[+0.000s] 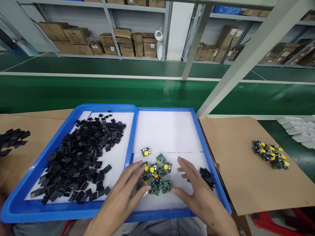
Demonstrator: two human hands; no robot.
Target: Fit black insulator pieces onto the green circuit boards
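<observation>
Inside a blue plastic tray (164, 109), square green circuit boards (155, 175) are apparently being gathered between a spread left hand (120, 196) and spread right hand (197, 188), light pinching needed next.

Circuit boards (155, 174): small, roughly square, loosely heaped between the left hand (124, 190) and the right hand (197, 186). Several carry yellow parts (152, 170); others present a green face. Boards overlap at mixed angles; the left hand covers the heap's left edge. A single board (146, 151) lies apart, beyond the left hand, yellow part upward. A green board (166, 186) lies just beside the right hand.
</observation>
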